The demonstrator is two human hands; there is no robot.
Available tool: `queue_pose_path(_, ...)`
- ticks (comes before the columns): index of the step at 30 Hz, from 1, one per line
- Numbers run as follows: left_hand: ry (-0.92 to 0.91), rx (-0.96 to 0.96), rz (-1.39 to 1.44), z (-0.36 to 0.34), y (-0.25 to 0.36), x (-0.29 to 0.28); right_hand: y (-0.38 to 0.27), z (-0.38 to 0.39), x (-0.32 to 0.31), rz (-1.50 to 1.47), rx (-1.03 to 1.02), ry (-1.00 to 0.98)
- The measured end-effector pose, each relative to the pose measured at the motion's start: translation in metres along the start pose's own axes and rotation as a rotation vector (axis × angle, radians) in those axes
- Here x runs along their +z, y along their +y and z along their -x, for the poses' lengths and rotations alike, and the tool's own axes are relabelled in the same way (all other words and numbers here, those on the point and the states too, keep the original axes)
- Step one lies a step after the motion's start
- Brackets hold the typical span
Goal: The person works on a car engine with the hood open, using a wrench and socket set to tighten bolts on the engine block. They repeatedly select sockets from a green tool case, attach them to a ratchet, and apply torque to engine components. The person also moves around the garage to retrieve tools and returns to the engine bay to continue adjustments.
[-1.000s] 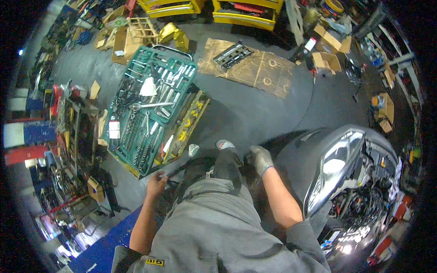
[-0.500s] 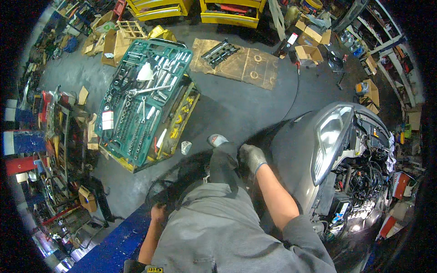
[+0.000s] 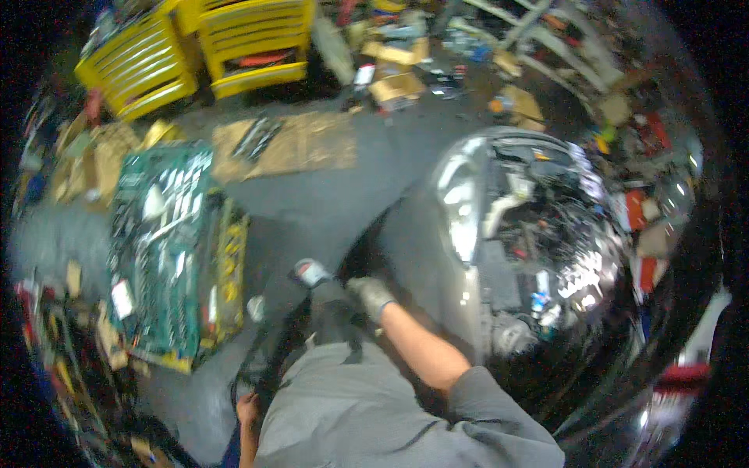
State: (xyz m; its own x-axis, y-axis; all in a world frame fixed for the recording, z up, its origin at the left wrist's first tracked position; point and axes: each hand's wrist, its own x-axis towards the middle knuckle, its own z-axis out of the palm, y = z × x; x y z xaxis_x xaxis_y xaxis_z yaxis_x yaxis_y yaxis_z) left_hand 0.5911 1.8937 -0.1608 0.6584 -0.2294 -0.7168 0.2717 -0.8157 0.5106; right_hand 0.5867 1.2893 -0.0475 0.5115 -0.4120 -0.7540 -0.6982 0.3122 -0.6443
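My right hand (image 3: 370, 296), in a grey work glove with a blue cuff edge, hangs beside my leg close to the car's grey front fender (image 3: 413, 273). Blur and the hand's angle hide its fingers. At the lower left, my bare left hand (image 3: 247, 407) has its fingers curled in, next to something dark and mesh-like that I cannot make out. Left of me lies an open green socket set case (image 3: 160, 257) with sockets, wrenches and a white funnel-like piece on it. It rests on a yellow cart (image 3: 232, 273).
The car's open engine bay (image 3: 538, 234) and headlight (image 3: 458, 203) are on the right. Flattened cardboard (image 3: 316, 143) lies ahead with a dark engine cover (image 3: 256, 139) on it. Yellow tool cabinets (image 3: 253, 47) stand behind. My shoe (image 3: 314, 272) is on the grey floor.
The view has swung right, so the cart and case sit farther left and more of the engine bay shows. Both arms stay low at my sides.
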Motion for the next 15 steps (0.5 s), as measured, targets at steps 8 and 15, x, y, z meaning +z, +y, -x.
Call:
queue_pose_path(8, 0.152, -0.321, 0.389, -0.095, 0.095, -0.032, -0.031, 0.008, -0.016, -0.336, 0.073, 0.143)
queue_pose_path(15, 0.062, -0.132, 0.127, -0.167, 0.171, -0.043, -0.065, -0.021, -0.049, -0.639, -0.021, 0.230)
